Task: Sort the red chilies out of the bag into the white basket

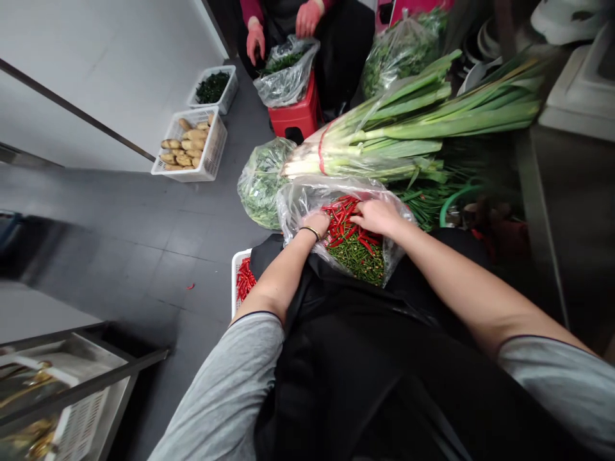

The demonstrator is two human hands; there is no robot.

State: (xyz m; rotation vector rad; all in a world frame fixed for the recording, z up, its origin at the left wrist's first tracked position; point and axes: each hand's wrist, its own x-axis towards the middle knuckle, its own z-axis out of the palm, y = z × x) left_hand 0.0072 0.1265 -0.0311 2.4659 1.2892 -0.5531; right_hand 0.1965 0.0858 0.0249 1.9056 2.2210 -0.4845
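Observation:
A clear plastic bag lies open across my lap, with red chilies over a mass of green stems inside it. My left hand, with a bracelet at the wrist, reaches into the bag's left side. Its fingers are curled at the edge of the red chilies, and what they hold is hidden. From the right comes my right hand, its thumb and fingers closing on a red chili at the top of the pile. More red chilies fill a white basket by my left leg.
Beyond the bag lie bundled leeks and bagged greens. Another person's gloved hands handle greens over a red stool. Left stand a basket of tubers and a tray of dark greens. A metal counter edges the right.

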